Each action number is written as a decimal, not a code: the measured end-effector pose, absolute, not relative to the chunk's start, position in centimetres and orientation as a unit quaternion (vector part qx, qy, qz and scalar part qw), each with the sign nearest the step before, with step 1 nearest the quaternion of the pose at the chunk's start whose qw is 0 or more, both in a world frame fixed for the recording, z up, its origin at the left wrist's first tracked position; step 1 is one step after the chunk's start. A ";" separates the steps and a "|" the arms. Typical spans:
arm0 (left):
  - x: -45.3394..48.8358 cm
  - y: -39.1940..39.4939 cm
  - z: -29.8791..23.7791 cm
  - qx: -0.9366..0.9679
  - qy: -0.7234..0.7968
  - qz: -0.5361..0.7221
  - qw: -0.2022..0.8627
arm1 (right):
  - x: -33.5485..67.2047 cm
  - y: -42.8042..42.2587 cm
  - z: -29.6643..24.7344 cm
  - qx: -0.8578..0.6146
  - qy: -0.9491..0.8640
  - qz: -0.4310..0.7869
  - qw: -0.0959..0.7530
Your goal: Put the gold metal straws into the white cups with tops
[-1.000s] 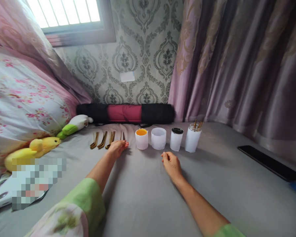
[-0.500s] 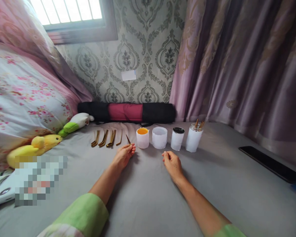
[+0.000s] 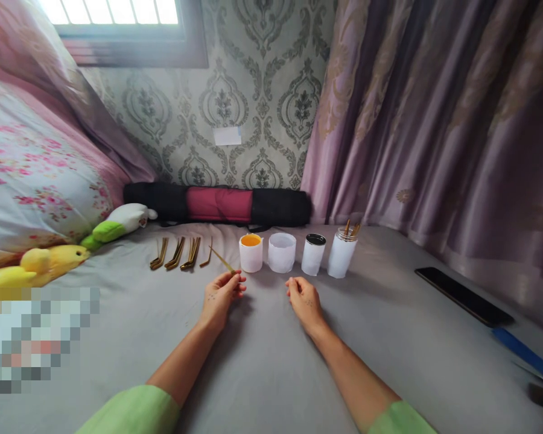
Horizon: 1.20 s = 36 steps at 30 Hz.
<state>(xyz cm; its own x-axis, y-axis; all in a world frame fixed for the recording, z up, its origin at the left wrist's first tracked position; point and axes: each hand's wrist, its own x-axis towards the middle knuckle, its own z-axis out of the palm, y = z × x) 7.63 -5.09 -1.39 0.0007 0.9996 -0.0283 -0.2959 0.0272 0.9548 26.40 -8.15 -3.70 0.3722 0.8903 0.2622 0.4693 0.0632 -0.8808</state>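
Drawn back from the row of golden sticks (image 3: pixel 175 255), where it lay flat a second ago, the left hand (image 3: pixel 221 294) now pinches one golden stick (image 3: pixel 221 260) between thumb and fingertips. The stick is clear of the grey sheet (image 3: pixel 262 374) and slants up toward 11 o'clock from the hand.

Nearest the camera, two green sleeves (image 3: pixel 131 413) enter at 7 and 5 o'clock, and bare forearms run up from them. The right hand (image 3: pixel 304 298) lies palm down on the sheet at 3 o'clock from the left hand. Its fingers are loosely curled and it holds nothing.

Just beyond the hands, four containers stand in a line:
- The orange-filled cup (image 3: pixel 250 253) is at 1 o'clock from the left hand, close to the stick's lower end.
- The empty white cup (image 3: pixel 282 252) stands next to it.
- The black-rimmed cup (image 3: pixel 313 254) follows.
- The jar (image 3: pixel 341 254) has more sticks poking out of its top.

The row of sticks left on the sheet lies at 10 o'clock from the left hand, well apart from it. At 3 o'clock on the sheet lies a dark phone (image 3: pixel 461 295), with a blue strip (image 3: pixel 525 355) nearer, at 4 o'clock.

At 9 o'clock a yellow plush duck (image 3: pixel 36 266) and a green-and-white plush (image 3: pixel 117 220) rest against floral bedding (image 3: pixel 27 175). Behind the cups, at 12 o'clock, a black-and-red roll (image 3: pixel 217 205) lies along the patterned wall (image 3: pixel 235 90). A mauve curtain (image 3: pixel 434 120) hangs at 2 o'clock and a window (image 3: pixel 117 12) shows at 11 o'clock.
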 end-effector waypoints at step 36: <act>8.9 -7.9 -1.0 0.745 0.385 0.497 0.224 | 26.3 -9.0 -2.8 -0.617 -0.556 0.246 0.500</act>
<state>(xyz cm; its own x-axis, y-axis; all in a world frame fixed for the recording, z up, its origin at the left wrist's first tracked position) 8.92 -7.92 -0.99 0.2100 0.7964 0.5671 0.3513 -0.6028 0.7164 26.33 -8.97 -2.80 0.2613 0.9317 0.2523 0.4403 0.1176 -0.8901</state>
